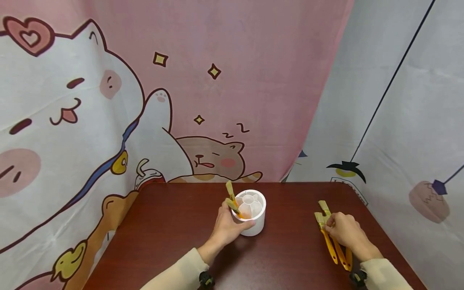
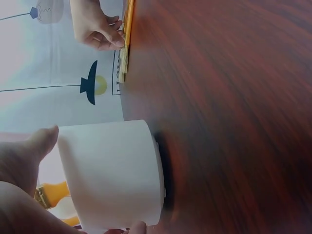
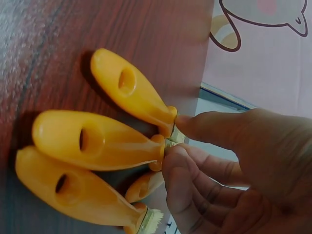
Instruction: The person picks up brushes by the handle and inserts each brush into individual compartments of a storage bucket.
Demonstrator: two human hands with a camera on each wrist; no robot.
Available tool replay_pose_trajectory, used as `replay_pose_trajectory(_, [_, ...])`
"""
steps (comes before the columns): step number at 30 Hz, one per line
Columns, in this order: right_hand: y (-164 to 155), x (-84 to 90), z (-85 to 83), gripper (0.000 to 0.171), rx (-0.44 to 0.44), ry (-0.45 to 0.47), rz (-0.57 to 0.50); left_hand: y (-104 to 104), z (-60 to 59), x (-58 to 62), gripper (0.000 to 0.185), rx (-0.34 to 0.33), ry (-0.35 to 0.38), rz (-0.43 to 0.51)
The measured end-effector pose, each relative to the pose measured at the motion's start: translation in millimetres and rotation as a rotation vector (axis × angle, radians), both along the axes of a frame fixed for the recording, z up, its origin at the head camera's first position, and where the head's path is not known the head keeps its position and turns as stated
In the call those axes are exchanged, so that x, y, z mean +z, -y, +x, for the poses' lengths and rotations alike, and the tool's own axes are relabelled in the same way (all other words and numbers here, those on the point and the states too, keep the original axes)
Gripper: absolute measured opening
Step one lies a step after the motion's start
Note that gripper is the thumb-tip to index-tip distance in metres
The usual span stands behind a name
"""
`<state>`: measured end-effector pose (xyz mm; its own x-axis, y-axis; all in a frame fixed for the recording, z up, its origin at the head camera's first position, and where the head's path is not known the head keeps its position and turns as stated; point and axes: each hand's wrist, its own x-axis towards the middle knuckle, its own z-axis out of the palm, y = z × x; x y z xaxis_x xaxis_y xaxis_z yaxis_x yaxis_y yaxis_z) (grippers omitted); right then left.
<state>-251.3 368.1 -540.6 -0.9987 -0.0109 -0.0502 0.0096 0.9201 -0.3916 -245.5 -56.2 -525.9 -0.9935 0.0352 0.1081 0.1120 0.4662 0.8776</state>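
Note:
My left hand (image 1: 225, 226) grips a white round pen holder (image 1: 258, 224) with inner compartments, thumb on the near side of its rim. Two paintbrushes (image 1: 232, 204) stand in the holder, bristles up and leaning left. In the left wrist view the holder's smooth wall (image 2: 112, 173) fills the lower left. Over at the right, my right hand (image 1: 349, 233) pinches at the metal collar of a paintbrush (image 3: 97, 141). Several paintbrushes with orange handles (image 1: 329, 246) lie beside and under that hand, bristles pointing away. Another handle (image 3: 145, 186) is partly hidden beneath the others.
The dark red-brown table (image 1: 170, 225) carries the holder near its middle and the loose brushes near its right edge. A pink cartoon cloth (image 1: 253, 88) hangs behind the table, and a pale cloth (image 1: 406, 133) hangs along the right side.

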Motion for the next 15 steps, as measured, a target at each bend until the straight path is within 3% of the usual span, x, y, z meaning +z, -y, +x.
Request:
replay_pose_trajectory(10, [6.2,-1.8,-1.2,0.014,0.012,-0.006,-0.025,-3.9,-5.8,-1.4,0.107,0.021,0.005,0.011])
replay_pose_trajectory(15, [11.2,-2.5,-3.2,0.013,0.024,-0.008,-0.037,0.0,-7.9,-0.9,0.102,-0.019,0.016,0.034])
